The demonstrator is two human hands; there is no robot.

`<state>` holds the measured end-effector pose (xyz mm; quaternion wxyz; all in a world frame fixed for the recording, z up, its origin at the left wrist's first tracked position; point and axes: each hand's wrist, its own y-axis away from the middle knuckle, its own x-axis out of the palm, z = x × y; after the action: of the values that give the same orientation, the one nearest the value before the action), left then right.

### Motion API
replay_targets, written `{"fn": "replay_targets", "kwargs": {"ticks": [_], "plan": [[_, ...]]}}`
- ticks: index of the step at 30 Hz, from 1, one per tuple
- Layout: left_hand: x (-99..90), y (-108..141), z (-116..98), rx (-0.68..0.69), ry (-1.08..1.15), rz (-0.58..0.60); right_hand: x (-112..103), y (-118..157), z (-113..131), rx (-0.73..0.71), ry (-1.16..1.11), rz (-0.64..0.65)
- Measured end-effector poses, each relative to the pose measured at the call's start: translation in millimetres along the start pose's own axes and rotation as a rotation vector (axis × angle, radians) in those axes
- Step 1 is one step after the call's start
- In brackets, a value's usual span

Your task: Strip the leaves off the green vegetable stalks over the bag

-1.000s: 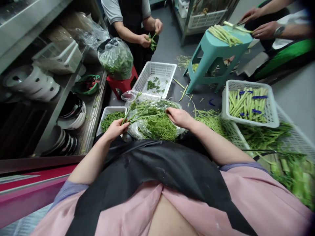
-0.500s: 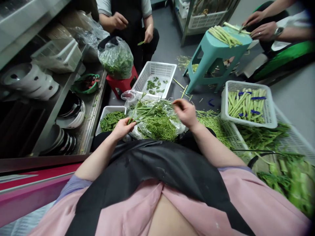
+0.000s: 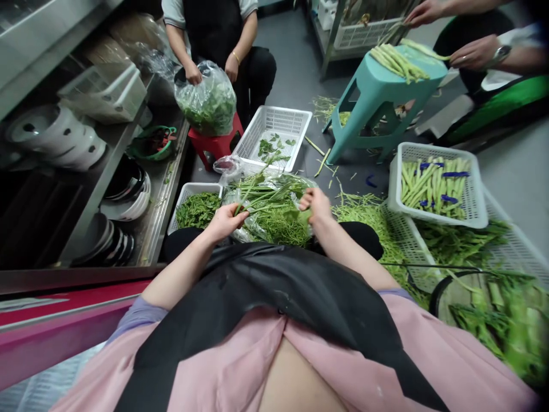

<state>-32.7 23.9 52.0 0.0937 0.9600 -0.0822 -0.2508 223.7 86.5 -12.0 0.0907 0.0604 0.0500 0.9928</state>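
My left hand (image 3: 226, 222) is closed around several long, thin green stems (image 3: 257, 200) that fan out over the pile. My right hand (image 3: 316, 207) is in a pinch at the pile's right side, and a blurred green leaf (image 3: 302, 216) hangs at its fingers. Between and below both hands, a heap of leafy green stems (image 3: 278, 226) lies on clear plastic in front of my lap. A white basket (image 3: 171, 224) of picked greens stands left of my left hand. Beyond the heap is a white basket (image 3: 295, 120) with a few leaves inside.
One co-worker has both hands at a plastic bag of greens (image 3: 206, 106) on a red stool (image 3: 214, 150). Another handles pale stalks at a teal stool (image 3: 364, 97). Right stands a basket of banded stalks (image 3: 480, 214); left, a metal shelf (image 3: 158, 220) with bowls. Scraps litter the floor.
My right hand has come down and left, closer to the heap. The left hand shifted slightly right with the stems. The co-worker's hands moved to the bag; the other co-worker's hands moved apart.
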Motion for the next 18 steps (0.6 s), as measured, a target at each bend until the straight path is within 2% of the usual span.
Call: {"fn": "replay_targets", "kwargs": {"ticks": [1,2,4,6,8,10,13,16,18], "plan": [[0.4,-0.4,1.3,-0.017,0.002,0.008,-5.2,-3.5,3.3,0.003,-0.081,-0.071],[0.7,-0.9,2.7,-0.036,0.001,0.019,-9.8,-5.3,8.1,-0.045,-0.099,-0.091],[2.1,-2.5,4.9,-0.064,-0.011,0.035,-13.4,-2.2,20.4,-0.249,0.050,0.033],[5.6,-4.2,5.2,-0.071,-0.008,0.050,-5.4,8.6,32.8,-0.500,0.449,0.351],[10.2,-5.2,4.0,-0.069,0.023,0.068,11.5,21.3,40.7,-0.690,0.914,0.686],[14.3,-5.2,3.0,-0.068,0.051,0.083,29.1,30.6,41.7,-0.826,1.256,0.878],[16.6,-4.1,4.6,-0.071,0.032,0.095,42.7,34.9,32.3,-0.995,1.458,0.943],[16.4,-3.4,8.7,-0.082,-0.024,0.092,42.1,34.7,17.5,-1.096,1.455,0.932],[16.5,-2.9,11.2,-0.079,-0.022,0.093,40.6,35.7,7.9,-1.090,1.407,0.938]]}}
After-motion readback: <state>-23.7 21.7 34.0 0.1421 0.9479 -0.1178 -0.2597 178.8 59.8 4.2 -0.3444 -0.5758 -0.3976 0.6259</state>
